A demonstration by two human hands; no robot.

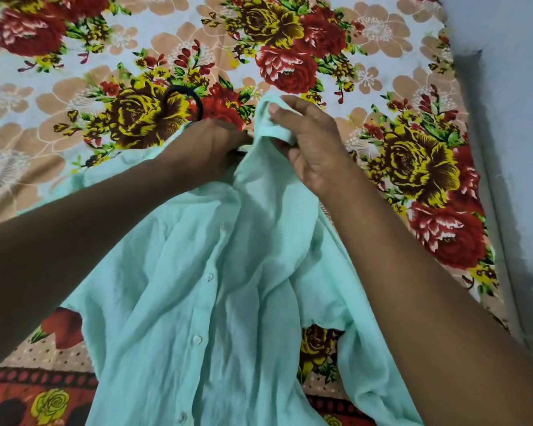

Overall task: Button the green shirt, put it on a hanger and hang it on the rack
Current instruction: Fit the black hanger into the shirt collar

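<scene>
— Where is the green shirt (216, 302) now?

— It lies on the flowered bedsheet (74, 56), below our two hands, and its buttons (197, 339) are closed down the front.

— What does our right hand (314, 149) do?

— Its thumb and fingers are pinched on the collar (271, 124) and lift it a little.

— And our left hand (203, 149)?

— It goes under the collar, just beside the right hand. Its fingers are hidden by the cloth, so we cannot tell if they are closed. Above it we see the black hook of the hanger (194, 99).
</scene>
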